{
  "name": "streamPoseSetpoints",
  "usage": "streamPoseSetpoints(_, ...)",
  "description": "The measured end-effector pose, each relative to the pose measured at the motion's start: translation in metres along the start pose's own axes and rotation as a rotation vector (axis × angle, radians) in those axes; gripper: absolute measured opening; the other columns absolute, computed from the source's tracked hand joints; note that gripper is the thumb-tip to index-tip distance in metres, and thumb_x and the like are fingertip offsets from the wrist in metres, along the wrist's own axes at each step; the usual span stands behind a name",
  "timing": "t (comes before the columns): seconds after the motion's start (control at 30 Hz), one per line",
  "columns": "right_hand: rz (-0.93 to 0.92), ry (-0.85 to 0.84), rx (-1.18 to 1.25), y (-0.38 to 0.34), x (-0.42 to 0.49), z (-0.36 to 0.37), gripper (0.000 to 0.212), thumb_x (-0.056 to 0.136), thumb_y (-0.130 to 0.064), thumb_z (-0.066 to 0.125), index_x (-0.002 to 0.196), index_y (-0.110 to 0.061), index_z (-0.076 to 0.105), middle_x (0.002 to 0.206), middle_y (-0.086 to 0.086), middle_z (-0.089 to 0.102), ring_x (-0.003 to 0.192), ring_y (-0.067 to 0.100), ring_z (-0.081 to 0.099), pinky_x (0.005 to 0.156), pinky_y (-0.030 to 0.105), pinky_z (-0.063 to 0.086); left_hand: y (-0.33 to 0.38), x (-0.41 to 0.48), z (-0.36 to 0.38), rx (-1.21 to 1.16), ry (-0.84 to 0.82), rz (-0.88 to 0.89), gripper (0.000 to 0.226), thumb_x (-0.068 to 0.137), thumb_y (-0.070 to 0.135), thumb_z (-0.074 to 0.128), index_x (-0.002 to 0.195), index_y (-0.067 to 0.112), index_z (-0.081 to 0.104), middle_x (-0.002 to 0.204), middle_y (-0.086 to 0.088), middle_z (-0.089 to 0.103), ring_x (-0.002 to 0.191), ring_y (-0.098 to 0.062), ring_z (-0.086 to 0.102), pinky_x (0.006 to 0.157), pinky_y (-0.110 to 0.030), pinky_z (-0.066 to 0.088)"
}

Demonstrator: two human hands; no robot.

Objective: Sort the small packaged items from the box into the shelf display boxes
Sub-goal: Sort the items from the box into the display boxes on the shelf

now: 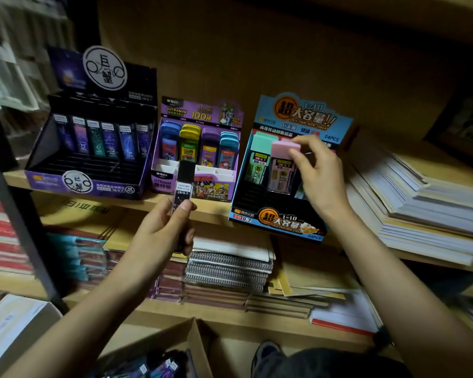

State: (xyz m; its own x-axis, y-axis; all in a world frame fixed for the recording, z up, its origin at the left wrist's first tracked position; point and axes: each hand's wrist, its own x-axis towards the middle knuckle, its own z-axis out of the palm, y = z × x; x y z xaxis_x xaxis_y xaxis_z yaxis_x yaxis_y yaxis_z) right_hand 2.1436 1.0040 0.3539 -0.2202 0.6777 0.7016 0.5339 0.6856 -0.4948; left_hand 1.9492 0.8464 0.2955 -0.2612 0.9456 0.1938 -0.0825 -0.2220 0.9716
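Three display boxes stand on the wooden shelf: a dark purple one at the left, a lilac one in the middle, a blue one at the right. My left hand holds a slim black lead case upright in front of the lilac box. My right hand pinches the pink cap of a pink lead pack standing in the blue box beside a green pack. The cardboard source box lies at the bottom with several dark packs inside.
A stack of paper and booklets fills the shelf right of the blue box. Spiral notebooks and flat folders lie on the lower shelf. A dark metal upright runs down the left. My shoe shows below.
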Motion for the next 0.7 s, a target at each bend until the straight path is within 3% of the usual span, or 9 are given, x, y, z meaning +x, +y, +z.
streamPoseSetpoints(0.2, 0.037, 0.014, 0.01, 0.004, 0.001, -0.001, 0.017, 0.094, -0.014, 0.053, 0.11, -0.015, 0.056, 0.1, -0.008, 0.058, 0.083, -0.003, 0.054, 0.071, 0.007, 0.044, -0.002, 0.0, -0.001, -0.007, 0.004, 0.005, 0.019, 0.096, 0.026, 0.041, 0.095, 0.012, 0.053, 0.054, 0.002, 0.046, 0.049, -0.009, 0.045, 0.046, -0.016, 0.041)
streamPoseSetpoints(0.33, -0.102, 0.081, -0.274, 0.012, 0.003, -0.004, 0.018, 0.09, -0.013, 0.058, 0.105, -0.005, 0.064, 0.105, 0.011, 0.058, 0.1, 0.024, 0.05, 0.083, 0.024, 0.037, -0.003, 0.0, -0.001, 0.017, 0.01, 0.022, 0.019, 0.094, 0.028, 0.043, 0.093, 0.013, 0.055, 0.055, 0.001, 0.046, 0.05, -0.009, 0.045, 0.046, -0.016, 0.04)
streamPoseSetpoints(0.43, -0.107, 0.112, -0.45, 0.019, 0.004, -0.006, 0.022, 0.088, -0.017, 0.06, 0.105, -0.006, 0.067, 0.106, 0.014, 0.056, 0.103, 0.033, 0.047, 0.084, 0.039, 0.036, -0.004, 0.0, -0.001, 0.038, 0.005, 0.028, 0.022, 0.091, 0.033, 0.044, 0.093, 0.015, 0.055, 0.055, 0.003, 0.047, 0.051, -0.008, 0.045, 0.047, -0.015, 0.04)
streamPoseSetpoints(0.7, -0.056, 0.043, -0.522, 0.005, 0.002, -0.004, 0.03, 0.092, -0.021, 0.054, 0.119, -0.011, 0.062, 0.116, 0.011, 0.054, 0.112, 0.03, 0.042, 0.092, 0.039, 0.032, -0.005, -0.001, -0.004, 0.056, 0.009, 0.03, 0.024, 0.086, 0.04, 0.045, 0.092, 0.02, 0.057, 0.055, 0.005, 0.049, 0.052, -0.007, 0.047, 0.048, -0.014, 0.041)
